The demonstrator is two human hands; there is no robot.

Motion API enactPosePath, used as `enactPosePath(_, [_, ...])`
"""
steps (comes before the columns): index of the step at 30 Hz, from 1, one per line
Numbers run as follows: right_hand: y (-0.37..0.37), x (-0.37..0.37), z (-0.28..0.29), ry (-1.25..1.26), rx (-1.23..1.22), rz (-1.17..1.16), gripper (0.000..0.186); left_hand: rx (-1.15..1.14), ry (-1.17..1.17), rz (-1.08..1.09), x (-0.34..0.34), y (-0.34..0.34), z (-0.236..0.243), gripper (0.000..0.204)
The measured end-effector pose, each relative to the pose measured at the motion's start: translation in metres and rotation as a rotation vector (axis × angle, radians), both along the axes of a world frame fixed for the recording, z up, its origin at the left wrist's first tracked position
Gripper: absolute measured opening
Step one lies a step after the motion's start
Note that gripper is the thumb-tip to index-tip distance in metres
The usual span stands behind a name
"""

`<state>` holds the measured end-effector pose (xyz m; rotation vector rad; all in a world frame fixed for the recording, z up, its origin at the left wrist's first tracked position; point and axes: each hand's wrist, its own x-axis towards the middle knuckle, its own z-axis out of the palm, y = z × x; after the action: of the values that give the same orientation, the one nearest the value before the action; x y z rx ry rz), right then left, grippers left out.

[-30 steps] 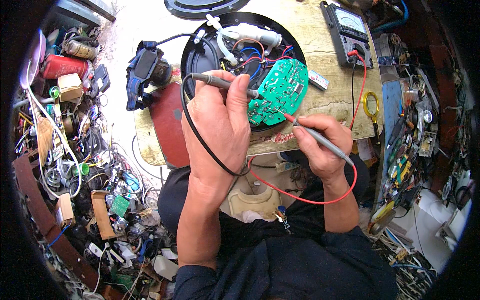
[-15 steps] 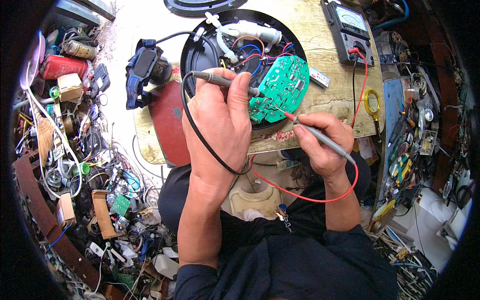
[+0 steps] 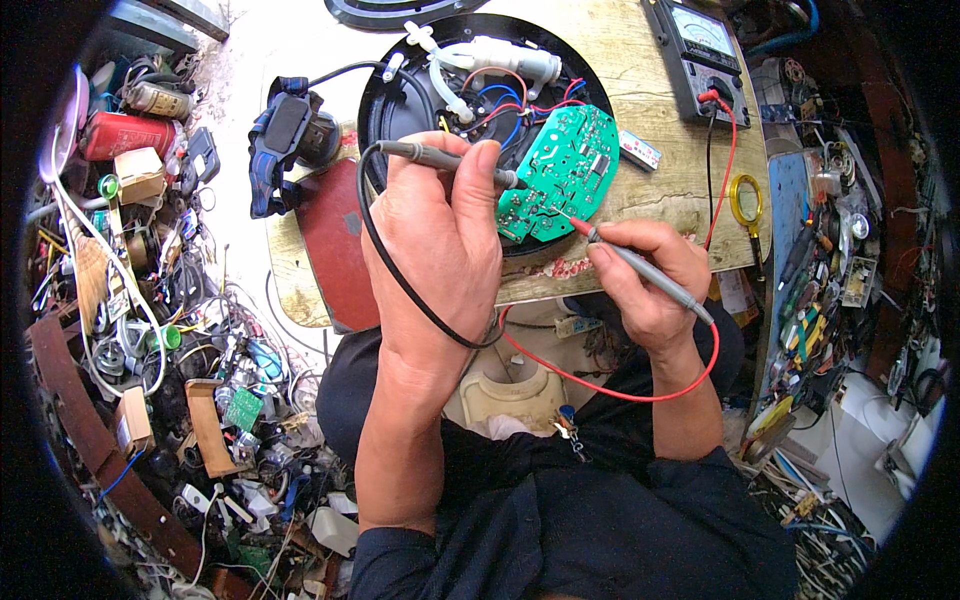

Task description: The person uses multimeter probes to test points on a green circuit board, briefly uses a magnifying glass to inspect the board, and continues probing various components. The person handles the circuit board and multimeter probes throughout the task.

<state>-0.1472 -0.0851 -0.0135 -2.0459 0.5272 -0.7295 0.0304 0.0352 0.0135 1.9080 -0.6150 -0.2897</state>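
A green circuit board (image 3: 568, 165) lies tilted over the near right part of a round black housing (image 3: 400, 110), which holds white tubing and red and blue wires. My left hand (image 3: 432, 240) is closed around a grey and black test probe (image 3: 430, 154), its dark tip at the board's left part. Between the fingers of my right hand (image 3: 652, 285) is a grey probe with a red tip (image 3: 655, 277), pointed at the board's lower part. Whether either tip touches the board I cannot tell. An analog multimeter (image 3: 703, 60) with red and black leads stands at the far right.
On the wooden table (image 3: 645, 215) are a yellow-rimmed magnifying glass (image 3: 746, 200), a small white box (image 3: 640, 151), a headlamp with a strap (image 3: 290, 130) and a dark red board (image 3: 340, 250). Heaped parts and cables (image 3: 240, 410) cover the left side; several tools (image 3: 800, 320) lie at right.
Both hands keep their grips on the probes and have hardly moved. The housing and circuit board appear shifted very slightly upward in the picture.
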Motion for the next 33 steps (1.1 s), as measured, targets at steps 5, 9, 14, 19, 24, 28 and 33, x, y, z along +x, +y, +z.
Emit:
enactPosePath(5, [0.0,0.001,-0.002,-0.001,0.01,-0.015,0.018,0.0,-0.011,-0.004,0.0,-0.001,-0.001,0.021])
enactPosePath(9, [0.0,0.001,-0.002,0.025,0.023,-0.03,0.018,-0.008,-0.01,-0.01,0.0,-0.001,-0.002,0.022])
enactPosePath(14, [0.001,0.007,0.0,-0.01,0.052,-0.027,0.017,0.016,-0.002,-0.016,-0.001,-0.001,-0.001,0.022])
enactPosePath(19, [0.001,0.008,0.001,0.011,0.033,-0.018,0.018,0.033,-0.002,-0.018,0.0,-0.001,-0.001,0.022])
enactPosePath(24, [0.0,0.008,-0.001,0.029,0.018,-0.015,0.019,0.036,-0.007,-0.027,0.0,-0.001,0.001,0.022])
enactPosePath(28, [0.002,0.01,0.0,0.026,0.046,-0.021,0.018,0.039,-0.015,-0.022,0.0,-0.001,-0.001,0.022])
enactPosePath(33, [0.002,0.011,-0.001,0.014,0.064,-0.011,0.018,0.051,-0.012,-0.034,0.0,0.0,-0.001,0.022])
